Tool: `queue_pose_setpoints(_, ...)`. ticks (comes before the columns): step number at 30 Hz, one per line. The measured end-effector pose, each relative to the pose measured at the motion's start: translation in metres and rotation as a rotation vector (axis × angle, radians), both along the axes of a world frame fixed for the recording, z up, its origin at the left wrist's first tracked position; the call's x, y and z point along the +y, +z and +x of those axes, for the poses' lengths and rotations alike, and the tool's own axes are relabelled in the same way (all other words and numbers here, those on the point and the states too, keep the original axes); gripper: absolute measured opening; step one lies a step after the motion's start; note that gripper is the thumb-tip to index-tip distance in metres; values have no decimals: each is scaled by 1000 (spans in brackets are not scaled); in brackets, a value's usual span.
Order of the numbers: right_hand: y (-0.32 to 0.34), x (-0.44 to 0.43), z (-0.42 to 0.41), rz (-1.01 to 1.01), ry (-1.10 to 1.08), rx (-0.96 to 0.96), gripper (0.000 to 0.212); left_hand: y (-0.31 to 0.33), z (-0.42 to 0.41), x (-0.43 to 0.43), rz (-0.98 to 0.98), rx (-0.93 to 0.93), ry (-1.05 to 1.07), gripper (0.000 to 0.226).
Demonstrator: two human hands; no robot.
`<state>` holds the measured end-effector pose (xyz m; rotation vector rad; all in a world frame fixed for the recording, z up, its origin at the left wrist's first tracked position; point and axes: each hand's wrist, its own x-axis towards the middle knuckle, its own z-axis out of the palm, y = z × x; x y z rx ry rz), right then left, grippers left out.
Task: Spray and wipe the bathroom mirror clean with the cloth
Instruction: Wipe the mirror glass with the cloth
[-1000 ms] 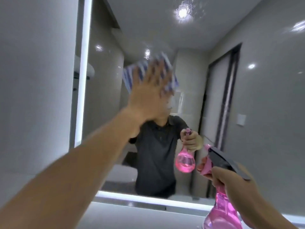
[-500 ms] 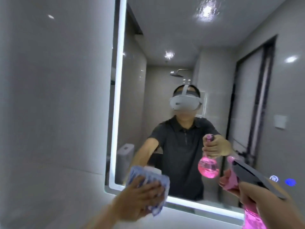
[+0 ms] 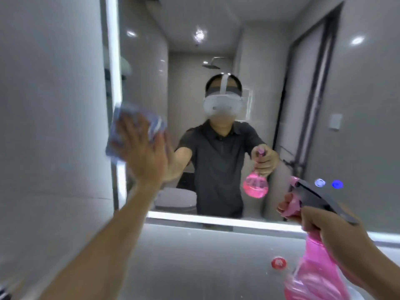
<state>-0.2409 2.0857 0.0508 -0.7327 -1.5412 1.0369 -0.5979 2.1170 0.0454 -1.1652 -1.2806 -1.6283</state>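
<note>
The bathroom mirror with a lit border fills the wall ahead. My left hand presses a blue-and-white cloth flat against the glass at the mirror's left edge, about mid-height. The cloth is blurred. My right hand grips the neck of a pink spray bottle with a dark grey trigger head, held at the lower right and pointed toward the mirror. The reflection shows a person in a dark shirt with the same cloth and bottle.
Grey tiled wall lies left of the mirror. A pale ledge runs below the lit bottom edge, with a small red round thing on it. Two lit touch buttons glow at the mirror's lower right.
My left hand swept the cloth from high on the glass down to the mirror's bottom left corner, then back up the left edge. My right hand keeps the bottle at the lower right.
</note>
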Motion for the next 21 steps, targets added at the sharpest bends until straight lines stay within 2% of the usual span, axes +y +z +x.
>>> queue_pose_setpoints(1,-10,-14,-2,-1,32,-109,39,-50,13,-1,-119,-100,153,68)
queue_pose_setpoints(2,-20,-16,4,-137,-17,-138,40,-96,33,-3,-282,-208,179,64)
queue_pose_setpoints(3,-22,-26,6,-125,-54,-117,38,-145,60,-3,-376,-228,174,62)
queue_pose_setpoints(5,-40,-26,11,-127,-70,-102,24,-205,122,9,-395,-33,91,61)
queue_pose_setpoints(6,-45,-22,21,-122,-69,-107,21,-216,149,22,-358,75,86,60)
queue_pose_setpoints(8,-46,-20,32,-82,-95,-160,40,-201,193,43,-430,235,148,57)
queue_pose_setpoints(10,-44,-19,41,-77,-120,-177,51,-183,224,48,-476,482,175,51)
queue_pose_setpoints(13,-38,-17,52,-79,-164,-155,40,-141,217,51,-410,703,120,55)
queue_pose_setpoints(15,-38,-10,62,-97,-195,-123,31,-118,187,48,-350,626,172,58)
queue_pose_setpoints(18,-38,0,72,-73,-220,-152,21,-83,127,40,-291,332,353,62)
queue_pose_setpoints(21,-39,9,86,-34,-225,-164,15,-49,123,35,-313,6,489,69)
